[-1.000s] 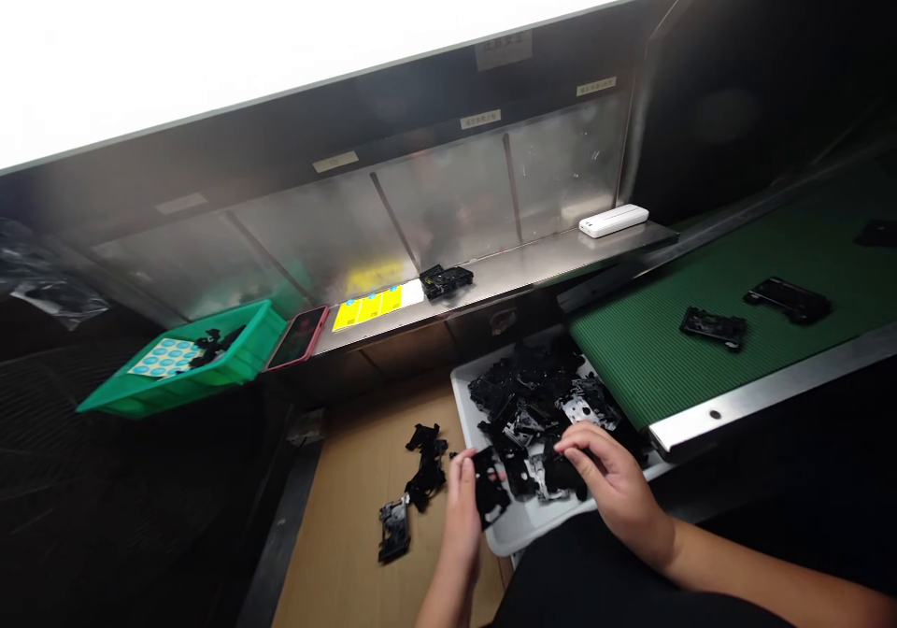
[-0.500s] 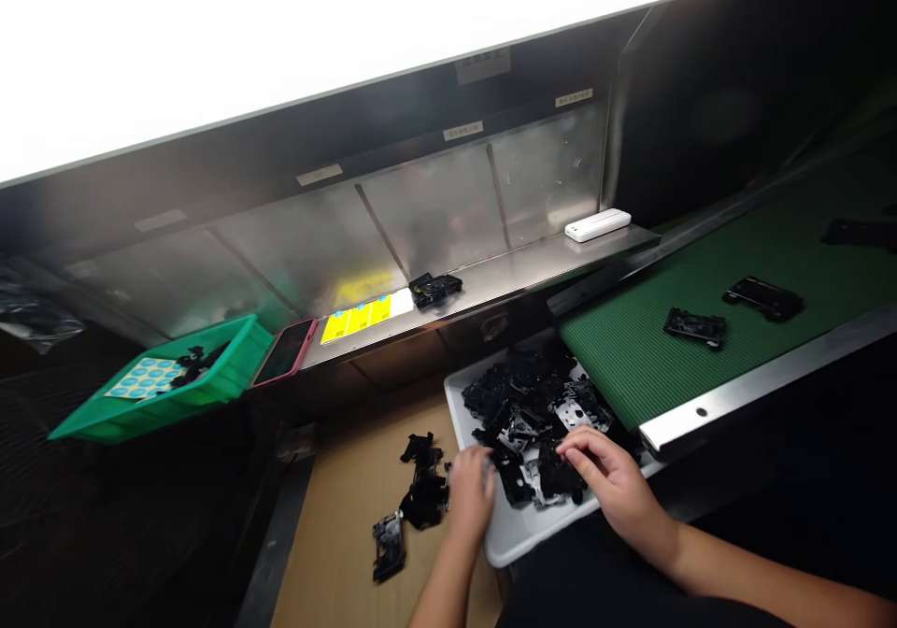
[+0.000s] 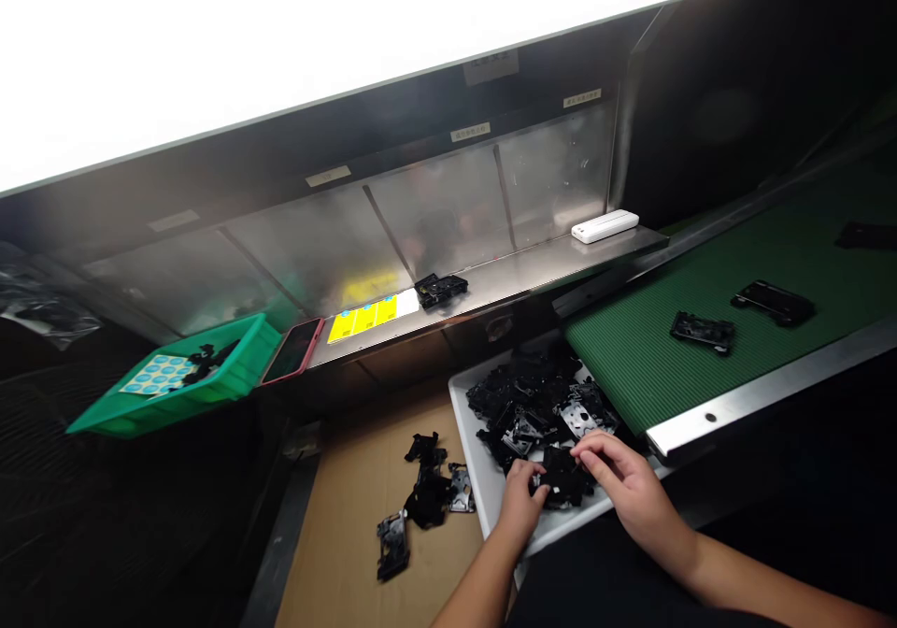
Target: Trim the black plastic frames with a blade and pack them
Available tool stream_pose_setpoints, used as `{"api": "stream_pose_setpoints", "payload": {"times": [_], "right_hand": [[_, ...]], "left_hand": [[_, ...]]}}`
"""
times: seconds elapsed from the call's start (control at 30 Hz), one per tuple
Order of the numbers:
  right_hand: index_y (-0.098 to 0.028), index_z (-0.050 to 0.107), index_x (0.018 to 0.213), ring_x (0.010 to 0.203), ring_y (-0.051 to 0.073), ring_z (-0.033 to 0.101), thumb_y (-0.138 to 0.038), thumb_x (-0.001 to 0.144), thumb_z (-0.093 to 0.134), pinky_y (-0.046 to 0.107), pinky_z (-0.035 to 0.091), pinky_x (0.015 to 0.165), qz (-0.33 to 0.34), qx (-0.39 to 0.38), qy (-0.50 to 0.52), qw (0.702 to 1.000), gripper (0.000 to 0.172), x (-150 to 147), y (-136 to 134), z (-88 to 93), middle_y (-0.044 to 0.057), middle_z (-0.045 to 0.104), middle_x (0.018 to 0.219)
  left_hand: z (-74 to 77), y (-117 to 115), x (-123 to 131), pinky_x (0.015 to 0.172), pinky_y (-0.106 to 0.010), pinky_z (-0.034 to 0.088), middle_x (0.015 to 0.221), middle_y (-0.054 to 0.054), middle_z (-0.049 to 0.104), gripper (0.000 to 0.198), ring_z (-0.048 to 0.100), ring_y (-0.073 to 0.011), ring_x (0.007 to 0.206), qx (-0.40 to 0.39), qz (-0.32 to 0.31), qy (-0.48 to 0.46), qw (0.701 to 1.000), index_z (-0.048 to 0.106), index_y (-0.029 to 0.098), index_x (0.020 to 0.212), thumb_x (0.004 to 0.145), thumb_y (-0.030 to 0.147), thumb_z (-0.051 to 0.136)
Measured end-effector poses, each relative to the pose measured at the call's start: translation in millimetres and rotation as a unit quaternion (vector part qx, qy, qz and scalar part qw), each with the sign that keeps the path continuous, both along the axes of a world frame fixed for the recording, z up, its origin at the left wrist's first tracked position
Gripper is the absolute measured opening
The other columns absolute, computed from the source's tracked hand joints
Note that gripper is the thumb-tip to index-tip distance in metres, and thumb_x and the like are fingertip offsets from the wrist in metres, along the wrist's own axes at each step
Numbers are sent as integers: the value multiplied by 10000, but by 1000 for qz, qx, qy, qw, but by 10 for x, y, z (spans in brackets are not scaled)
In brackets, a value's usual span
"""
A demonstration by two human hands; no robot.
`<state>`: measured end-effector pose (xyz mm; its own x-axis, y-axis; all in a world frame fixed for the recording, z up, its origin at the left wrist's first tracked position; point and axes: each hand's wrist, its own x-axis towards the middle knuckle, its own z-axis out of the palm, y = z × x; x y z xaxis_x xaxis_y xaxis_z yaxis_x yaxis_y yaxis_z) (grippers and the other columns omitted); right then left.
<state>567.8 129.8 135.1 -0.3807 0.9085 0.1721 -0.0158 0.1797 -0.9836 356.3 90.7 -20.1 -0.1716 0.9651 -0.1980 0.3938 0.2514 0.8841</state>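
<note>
A black plastic part [image 3: 562, 480] with a small white spot is at the front of the white tray [image 3: 462, 404], between my two hands. My left hand [image 3: 522, 499] grips its left edge, fingers over the far side and thumb nearer me. From the right, my right hand [image 3: 625, 483] pinches the part's upper right edge between thumb and fingertips. Beyond my fingers, a heap of black moulded parts [image 3: 519, 385] fills the tray, with several silver metal faces among them. On the cardboard [image 3: 336, 516] to the left lie black parts [image 3: 427, 492] and a silver-faced part [image 3: 461, 490].
A green conveyor belt [image 3: 645, 376] at right carries several black parts. The metal shelf [image 3: 519, 278] holds a white device [image 3: 605, 226], a black assembly [image 3: 440, 290], yellow labels [image 3: 364, 318] and a red-edged phone [image 3: 292, 349]. A green bin [image 3: 189, 404] stands at far left.
My left hand has moved right, from the tray's left edge to the black plastic part. The silver-faced part on the cardboard is now uncovered. My right hand has barely moved.
</note>
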Motion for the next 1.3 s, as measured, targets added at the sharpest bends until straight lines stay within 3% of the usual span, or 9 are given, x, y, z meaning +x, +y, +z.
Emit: {"api": "stream_pose_setpoints", "payload": {"times": [0.2, 0.33, 0.47, 0.7, 0.9, 1.03, 1.17, 1.23, 1.3], "right_hand": [[-216, 708, 968, 967, 244, 644, -399, 1010, 545, 356, 547, 866, 6, 7, 2, 1000, 249, -28, 11, 6, 85, 678, 976], [-208, 715, 954, 952, 244, 650, -396, 1002, 558, 352, 549, 846, 12, 8, 11, 1000, 249, -89, 12, 10, 82, 682, 957], [-207, 717, 947, 932, 235, 654, -399, 999, 562, 341, 552, 838, 31, 3, 17, 999, 252, -160, -2, 18, 80, 683, 953], [-204, 714, 964, 919, 234, 645, -414, 993, 564, 332, 578, 788, 34, -17, 29, 999, 260, -149, -21, 21, 89, 663, 972], [-215, 710, 977, 966, 243, 646, -405, 992, 571, 351, 559, 864, 3, -21, 21, 1000, 236, -21, -13, 0, 82, 674, 987], [-221, 710, 986, 935, 221, 644, -387, 994, 578, 324, 550, 851, -5, -19, 28, 999, 212, 36, 5, -13, 66, 667, 986], [-220, 710, 984, 859, 188, 623, -374, 1001, 570, 294, 540, 808, -5, -18, 29, 999, 209, 61, 19, -4, 50, 646, 965], [-219, 707, 990, 850, 185, 620, -372, 1000, 571, 290, 537, 797, -11, -19, 28, 999, 205, 71, 20, 1, 48, 642, 967], [-218, 704, 997, 872, 192, 622, -372, 999, 573, 291, 537, 803, -17, -23, 28, 999, 203, 84, 17, 10, 52, 643, 976]], "left_hand": [[315, -181, -97, 949, -410, 494, 1101, -82, 671, 433, 641, -247, 1072, 53, 103, -147, 982, 616, 206, 1081, 929, 593, 494], [410, -257, -200, 942, -395, 497, 1067, -90, 662, 452, 652, -240, 1052, 45, 102, -159, 981, 608, 200, 1128, 922, 589, 506], [285, -238, -156, 1019, -462, 458, 1168, -100, 654, 394, 613, -258, 1085, 2, 24, -92, 995, 675, 183, 1106, 803, 426, 742], [-93, -50, 159, 997, -518, 496, 1285, -97, 612, 410, 600, -261, 1138, -74, -115, -7, 991, 612, 186, 1242, 877, 351, 700], [-49, 133, 267, 1076, -533, 427, 1381, -94, 568, 416, 547, -275, 1224, -24, -194, -39, 980, 647, 207, 1213, 827, 324, 751], [-38, 217, 393, 1058, -511, 440, 1344, -99, 578, 339, 550, -261, 1211, 10, -145, -93, 985, 640, 191, 1190, 907, 376, 651], [-25, 275, 408, 846, -414, 539, 1115, -75, 654, 362, 639, -187, 900, 4, -66, -176, 982, 610, 168, 1171, 945, 450, 584], [69, 264, 358, 811, -394, 530, 1074, -63, 661, 393, 644, -174, 819, 9, -23, -226, 974, 590, 182, 1185, 934, 484, 588], [244, 212, 295, 855, -390, 507, 1153, -73, 651, 412, 663, -193, 890, 26, 23, -283, 959, 579, 213, 1186, 912, 518, 608]]}}
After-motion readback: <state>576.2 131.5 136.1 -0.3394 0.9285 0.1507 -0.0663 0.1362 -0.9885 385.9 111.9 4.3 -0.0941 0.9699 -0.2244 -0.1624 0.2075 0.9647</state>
